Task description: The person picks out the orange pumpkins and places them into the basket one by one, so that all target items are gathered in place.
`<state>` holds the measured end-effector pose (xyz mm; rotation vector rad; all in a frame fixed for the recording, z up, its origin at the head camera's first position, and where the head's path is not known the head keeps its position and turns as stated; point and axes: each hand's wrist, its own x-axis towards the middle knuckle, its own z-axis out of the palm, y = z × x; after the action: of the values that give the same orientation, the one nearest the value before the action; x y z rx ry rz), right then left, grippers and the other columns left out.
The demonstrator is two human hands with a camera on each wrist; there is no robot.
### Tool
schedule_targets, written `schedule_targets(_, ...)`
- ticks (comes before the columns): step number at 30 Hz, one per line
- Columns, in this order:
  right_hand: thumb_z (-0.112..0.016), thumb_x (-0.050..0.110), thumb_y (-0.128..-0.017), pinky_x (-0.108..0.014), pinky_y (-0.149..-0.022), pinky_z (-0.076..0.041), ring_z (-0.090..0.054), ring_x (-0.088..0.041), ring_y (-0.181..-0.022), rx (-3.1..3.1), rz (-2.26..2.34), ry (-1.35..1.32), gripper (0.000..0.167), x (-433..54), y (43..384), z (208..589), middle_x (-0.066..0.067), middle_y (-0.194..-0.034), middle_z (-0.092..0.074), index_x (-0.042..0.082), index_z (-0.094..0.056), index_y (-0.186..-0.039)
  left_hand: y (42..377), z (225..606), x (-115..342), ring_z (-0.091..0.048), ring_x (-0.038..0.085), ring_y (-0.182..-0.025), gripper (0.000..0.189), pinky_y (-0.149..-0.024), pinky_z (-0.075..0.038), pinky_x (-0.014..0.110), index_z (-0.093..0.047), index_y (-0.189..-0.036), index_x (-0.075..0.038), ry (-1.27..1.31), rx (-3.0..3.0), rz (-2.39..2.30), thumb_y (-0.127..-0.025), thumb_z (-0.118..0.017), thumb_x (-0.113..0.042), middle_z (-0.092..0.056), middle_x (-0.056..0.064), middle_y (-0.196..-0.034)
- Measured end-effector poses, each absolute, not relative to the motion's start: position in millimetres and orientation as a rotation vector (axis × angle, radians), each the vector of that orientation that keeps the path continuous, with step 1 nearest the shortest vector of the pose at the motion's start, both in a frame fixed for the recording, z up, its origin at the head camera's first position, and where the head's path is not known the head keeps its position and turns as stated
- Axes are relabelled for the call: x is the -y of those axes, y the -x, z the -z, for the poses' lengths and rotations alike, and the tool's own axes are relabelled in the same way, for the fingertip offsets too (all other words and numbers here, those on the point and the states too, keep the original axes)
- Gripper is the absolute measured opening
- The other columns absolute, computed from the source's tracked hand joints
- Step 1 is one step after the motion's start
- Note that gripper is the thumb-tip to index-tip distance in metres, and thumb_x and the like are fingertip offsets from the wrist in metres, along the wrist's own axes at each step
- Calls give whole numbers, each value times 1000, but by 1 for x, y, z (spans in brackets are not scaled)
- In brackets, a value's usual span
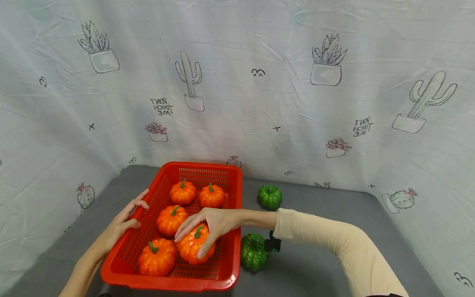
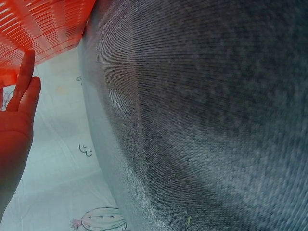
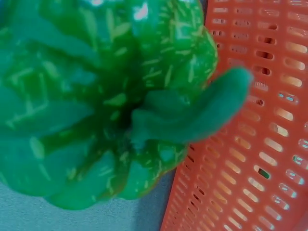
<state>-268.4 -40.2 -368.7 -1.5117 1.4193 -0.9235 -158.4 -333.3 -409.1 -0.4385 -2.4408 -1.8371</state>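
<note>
My right hand [image 1: 215, 222] reaches over the red basket [image 1: 170, 283] from the right. Its thumb and fingers curl round the sides of an orange toy pumpkin [image 1: 193, 248] with a green stem, at the basket's near right. At the basket's left rim is my left hand [image 1: 120, 225], its thumb and fingertips resting on the edge. Two fairly straight fingers [image 2: 28, 72] meet the slotted outer wall in the left wrist view. Other orange pumpkins lie inside: one near left [image 1: 157, 260], one in the middle [image 1: 172, 221], two at the back [image 1: 182, 192] [image 1: 212, 196].
A green pumpkin [image 1: 254, 252] sits against the basket's right side, under my right forearm; it fills much of the right wrist view. Another green pumpkin [image 1: 269, 197] lies farther back. A grey cloth [image 1: 334, 264] covers the table, and a cactus-printed curtain [image 1: 237, 82] hangs behind.
</note>
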Motion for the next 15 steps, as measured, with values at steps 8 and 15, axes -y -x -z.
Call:
schedule_targets(8,-76,-3,-76,-25,-105,-33,-40,-1,-128,-1442,916,1518,65,44,273,372,3,-139,-51,4,-52,-136,157,408,332,-38,-4,-123,33,-79,-51,29,-40,-120,3,400,2451,1836,-87,-45,7,-9,-1,-160)
schedule_targets(15,-76,-3,-76,-25,-103,-35,-43,-1,-125,-1433,906,1516,56,43,269,364,6,-132,-54,2,-57,-129,157,408,334,-34,-6,-124,34,-79,-50,30,-40,-120,4,370,2469,1825,-86,-44,7,-8,2,-161)
